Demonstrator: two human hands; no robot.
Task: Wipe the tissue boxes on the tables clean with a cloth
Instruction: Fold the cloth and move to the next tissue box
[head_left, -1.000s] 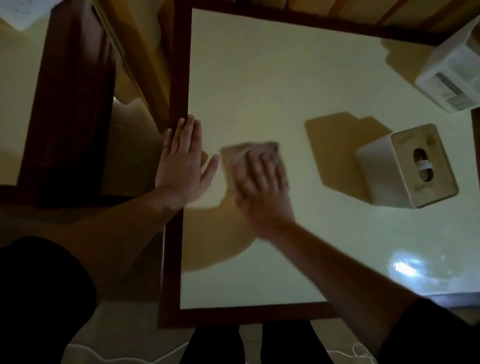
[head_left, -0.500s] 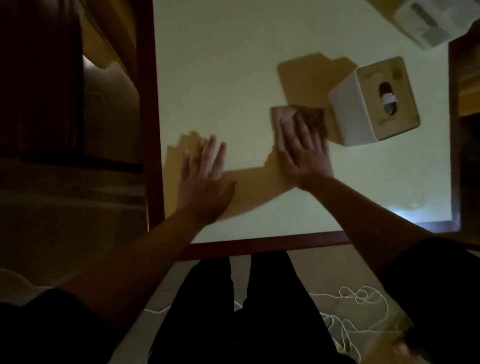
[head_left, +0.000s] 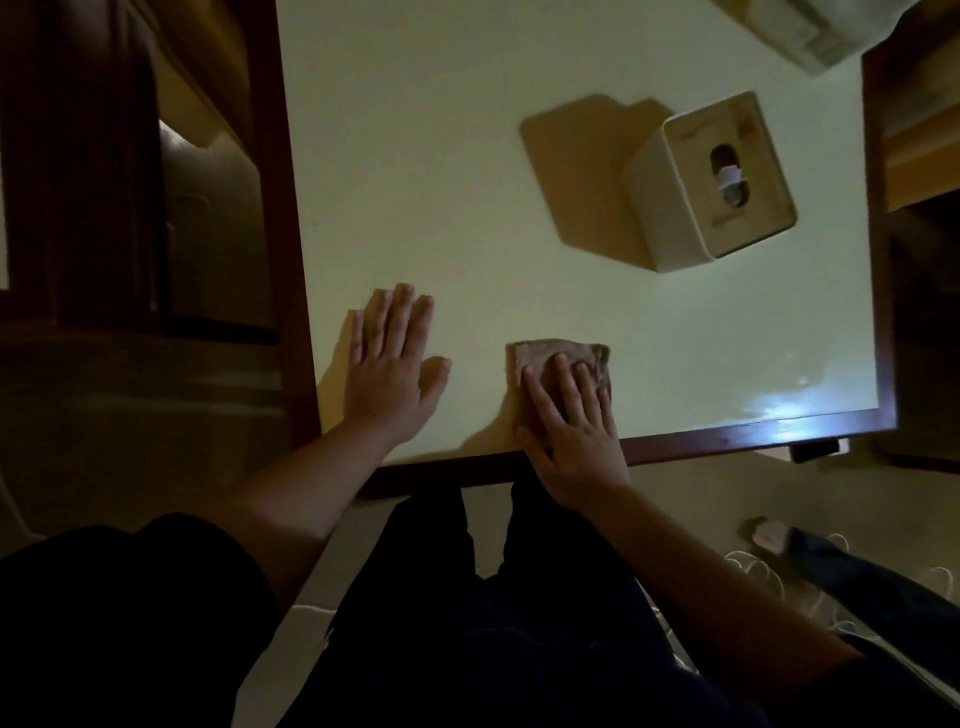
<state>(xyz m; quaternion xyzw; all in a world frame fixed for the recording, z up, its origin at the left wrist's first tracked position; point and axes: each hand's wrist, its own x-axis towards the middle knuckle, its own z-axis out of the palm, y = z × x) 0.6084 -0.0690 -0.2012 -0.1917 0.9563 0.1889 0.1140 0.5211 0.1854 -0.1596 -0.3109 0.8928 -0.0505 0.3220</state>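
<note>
Head view, dim light. Left hand lies flat on the counter, palm down, fingers extended and close together, thumb out to the side, gripping nothing. Right hand is also flat, fingers spread, pressed on top of the cloth; not curled around it, just pinning it against the surface. Cloth is a small brownish folded square, its far edge showing past the fingertips, sitting near the counter's near edge, right of the left hand and apart from it. The two hands are separated, cloth-side hand's wrist hanging over the dark wood rim of the counter. Tissue box stands on the counter toward the far right, well apart from the cloth and both hands; pale cube, tan top with an oval slot and a bit of white tissue visible in the slot. It casts a hard shadow to its left. A second box-like white object is cut off at the top right corner, label side partly visible; can't tell what it is. Glare patch on the counter's near right corner. Person's dark trousers below the counter edge, white cable coiled on the floor at the right.
</note>
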